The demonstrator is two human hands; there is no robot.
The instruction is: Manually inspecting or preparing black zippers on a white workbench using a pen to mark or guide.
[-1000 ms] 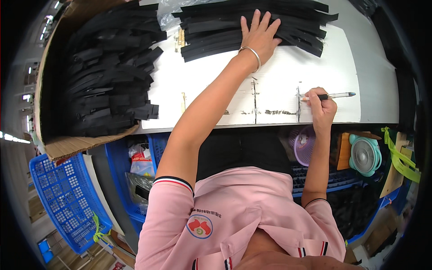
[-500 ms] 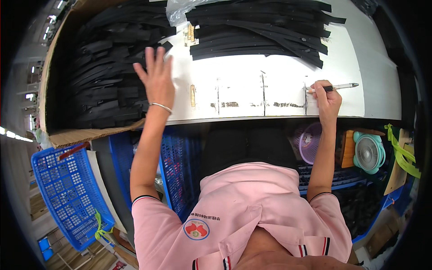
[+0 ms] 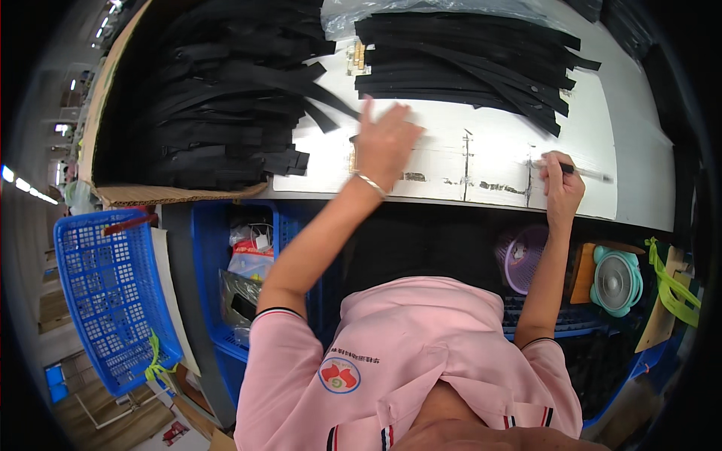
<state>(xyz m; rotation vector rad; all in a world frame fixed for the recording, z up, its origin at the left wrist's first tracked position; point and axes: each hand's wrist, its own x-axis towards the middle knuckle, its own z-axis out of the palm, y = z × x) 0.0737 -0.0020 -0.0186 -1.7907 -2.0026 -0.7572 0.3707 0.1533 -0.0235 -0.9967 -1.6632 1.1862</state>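
My left hand, blurred by motion, is over the white marked board. It grips the end of a black fabric strip that trails out of the cardboard box. Many more black strips lie heaped in that box. My right hand is closed round a pen and rests at the board's right part, near a dark upright line drawn on it. Beyond my hands, a flat bundle of black strips lies across the far part of the board.
Clear plastic film lies behind the bundle. Below the table edge are a blue crate with bags in it, a purple basket and a small teal fan. A blue perforated basket stands at the left.
My left hand has moved right from the box's edge to over the board, drawing a black strip along. My right hand keeps the pen near the same line. The view has shifted slightly.
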